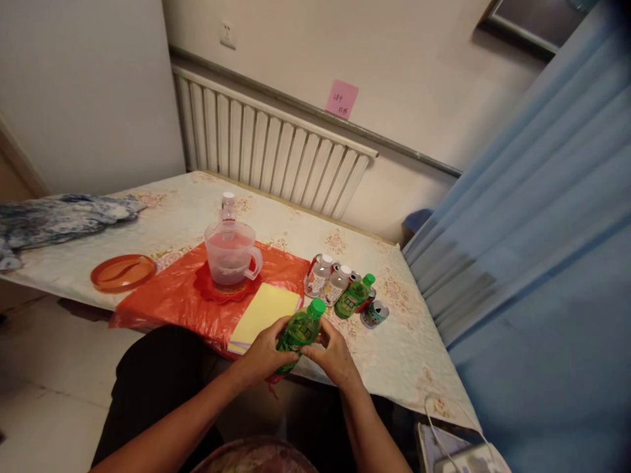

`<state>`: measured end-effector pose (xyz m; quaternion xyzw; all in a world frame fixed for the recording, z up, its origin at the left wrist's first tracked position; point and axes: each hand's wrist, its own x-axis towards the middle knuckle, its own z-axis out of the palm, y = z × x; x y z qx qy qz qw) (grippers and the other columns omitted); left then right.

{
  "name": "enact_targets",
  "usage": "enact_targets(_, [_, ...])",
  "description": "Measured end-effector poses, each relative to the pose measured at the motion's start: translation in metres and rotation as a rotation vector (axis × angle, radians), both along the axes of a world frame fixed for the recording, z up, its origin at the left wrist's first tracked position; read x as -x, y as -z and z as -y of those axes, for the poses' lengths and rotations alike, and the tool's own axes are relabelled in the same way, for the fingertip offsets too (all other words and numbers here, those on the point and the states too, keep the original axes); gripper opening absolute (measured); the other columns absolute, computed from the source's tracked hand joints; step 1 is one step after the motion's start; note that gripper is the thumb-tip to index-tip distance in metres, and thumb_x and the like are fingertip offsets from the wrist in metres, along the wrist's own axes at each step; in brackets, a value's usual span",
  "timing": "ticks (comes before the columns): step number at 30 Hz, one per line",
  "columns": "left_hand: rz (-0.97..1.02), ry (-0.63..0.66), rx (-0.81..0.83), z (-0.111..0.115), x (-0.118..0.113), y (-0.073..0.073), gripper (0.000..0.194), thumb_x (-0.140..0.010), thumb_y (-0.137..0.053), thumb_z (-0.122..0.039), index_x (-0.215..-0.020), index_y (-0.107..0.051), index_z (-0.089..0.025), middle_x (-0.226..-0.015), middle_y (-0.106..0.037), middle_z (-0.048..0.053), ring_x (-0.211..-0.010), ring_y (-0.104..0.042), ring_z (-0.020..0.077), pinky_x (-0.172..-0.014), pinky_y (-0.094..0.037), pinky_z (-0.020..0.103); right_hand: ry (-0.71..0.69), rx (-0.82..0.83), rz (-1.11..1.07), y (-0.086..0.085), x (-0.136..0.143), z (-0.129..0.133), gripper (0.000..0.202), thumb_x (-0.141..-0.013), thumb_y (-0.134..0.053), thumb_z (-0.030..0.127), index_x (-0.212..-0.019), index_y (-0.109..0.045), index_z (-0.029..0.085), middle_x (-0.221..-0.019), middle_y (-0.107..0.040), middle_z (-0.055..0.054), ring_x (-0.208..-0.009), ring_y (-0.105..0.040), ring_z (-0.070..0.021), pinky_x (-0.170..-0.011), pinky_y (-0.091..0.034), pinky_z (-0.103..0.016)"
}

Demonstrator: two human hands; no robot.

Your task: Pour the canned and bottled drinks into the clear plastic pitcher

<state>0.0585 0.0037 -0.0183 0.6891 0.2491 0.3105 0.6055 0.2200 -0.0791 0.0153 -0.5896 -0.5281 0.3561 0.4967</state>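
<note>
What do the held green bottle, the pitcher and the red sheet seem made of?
Held bottle: probably plastic, glossy, with a see-through green body. Pitcher: likely plastic, its walls cloudy and translucent. Red sheet: seemingly thin plastic film, judging by its shine and crinkles.

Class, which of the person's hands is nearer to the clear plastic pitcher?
Left. The left hand, holding the green bottle, is across the yellow paper from the pitcher; the right hand, on the bottle's other side, is farther away.
</note>
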Motion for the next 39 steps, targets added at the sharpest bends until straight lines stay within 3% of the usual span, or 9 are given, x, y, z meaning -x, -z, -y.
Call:
enact_targets(7, [-0.033, 0.045, -0.061, 0.004, -0.016, -0.004, 0.075, -0.063, -0.066, -0.012, -0.136, -0.047, -0.017, -0.132, -0.061, 0.007, -0.122, -0.055, 0.0258, -0.106, -0.042, 0.038, 0.190, -0.043, -0.015, 0.008, 0.001, 0.004, 0.061, -0.060, -0.079, 0.020, -0.118, -0.061, 0.021, -0.106, -0.071, -0.004, -0.101, -0.065, -0.0246, -0.089, -0.053, -0.037])
enact_targets(13, [-0.001, 0.101, -0.058, 0.005, -0.031, 0.005, 0.073, -0.067, -0.064, -0.013, -0.137, -0.047, -0.017, -0.132, -0.061, 0.007, -0.115, -0.059, 0.0237, -0.102, -0.045, 0.035, 0.388, -0.018, -0.003, 0.015, 0.006, 0.009, 0.053, -0.059, -0.075, 0.020, -0.110, -0.061, 0.019, -0.099, -0.071, -0.004, -0.092, -0.067, -0.0231, -0.084, -0.054, -0.035])
enact_targets(18, [-0.031, 0.165, -0.120, 0.003, -0.040, 0.015, 0.081, -0.067, -0.072, -0.024, -0.142, -0.041, -0.020, -0.140, -0.055, 0.008, -0.126, -0.053, 0.0267, -0.108, -0.041, 0.038, 0.469, -0.042, 0.034, 0.015, -0.004, 0.015, 0.048, -0.062, -0.074, 0.026, -0.107, -0.063, 0.019, -0.095, -0.072, -0.003, -0.088, -0.067, -0.0221, -0.080, -0.054, -0.033])
enact_targets(20, [-0.109, 0.113, -0.199, -0.004, -0.040, 0.027, 0.079, -0.068, -0.074, -0.032, -0.140, -0.044, -0.019, -0.142, -0.053, 0.011, -0.130, -0.050, 0.0293, -0.111, -0.038, 0.042, 0.509, -0.045, 0.047, 0.014, -0.016, 0.018, 0.047, -0.062, -0.075, 0.028, -0.107, -0.063, 0.018, -0.095, -0.072, -0.004, -0.087, -0.067, -0.0222, -0.078, -0.055, -0.032])
enact_targets(23, [-0.251, -0.060, -0.404, -0.024, -0.037, 0.053, 0.059, -0.083, -0.060, -0.040, -0.135, -0.049, -0.016, -0.139, -0.055, 0.014, -0.129, -0.051, 0.0286, -0.111, -0.039, 0.044, 0.605, -0.056, 0.076, 0.015, -0.040, 0.024, 0.047, -0.062, -0.075, 0.032, -0.106, -0.064, 0.018, -0.097, -0.073, -0.005, -0.088, -0.067, -0.0230, -0.079, -0.054, -0.033])
enact_targets(27, [-0.452, -0.314, -0.820, -0.067, -0.026, 0.090, 0.043, -0.093, -0.043, -0.038, -0.125, -0.055, -0.012, -0.128, -0.062, 0.016, -0.122, -0.056, 0.0267, -0.107, -0.043, 0.044, 0.762, -0.053, 0.142, 0.022, -0.075, 0.031, 0.052, -0.061, -0.076, 0.038, -0.107, -0.064, 0.018, -0.096, -0.073, -0.006, -0.083, -0.067, -0.0229, -0.075, -0.053, -0.033])
enact_targets(29, [-0.485, -0.351, -0.860, -0.085, -0.019, 0.102, 0.039, -0.092, -0.043, -0.034, -0.119, -0.058, -0.011, -0.126, -0.062, 0.018, -0.124, -0.054, 0.0299, -0.109, -0.040, 0.048, 0.839, -0.059, 0.195, 0.026, -0.092, 0.033, 0.053, -0.060, -0.076, 0.041, -0.106, -0.065, 0.017, -0.095, -0.072, -0.007, -0.081, -0.066, -0.0229, -0.073, -0.052, -0.033])
enact_targets(33, [-0.542, -0.388, -0.917, -0.100, -0.008, 0.111, 0.034, -0.092, -0.042, -0.032, -0.114, -0.060, -0.012, -0.129, -0.059, 0.021, -0.127, -0.049, 0.0334, -0.106, -0.040, 0.054, 0.968, -0.050, 0.263, 0.032, -0.120, 0.032, 0.058, -0.058, -0.075, 0.046, -0.107, -0.066, 0.015, -0.098, -0.072, -0.010, -0.079, -0.065, -0.0231, -0.071, -0.051, -0.033])
enact_targets(39, [-0.702, -0.417, -1.077, -0.097, -0.007, 0.115, 0.033, -0.092, -0.044, -0.028, -0.115, -0.060, -0.012, -0.129, -0.059, 0.019, -0.124, -0.051, 0.0314, -0.106, -0.041, 0.047, 1.061, -0.039, 0.291, 0.038, -0.148, 0.018, 0.065, -0.057, -0.074, 0.049, -0.109, -0.065, 0.013, -0.097, -0.071, -0.012, -0.080, -0.064, -0.0243, -0.073, -0.050, -0.034])
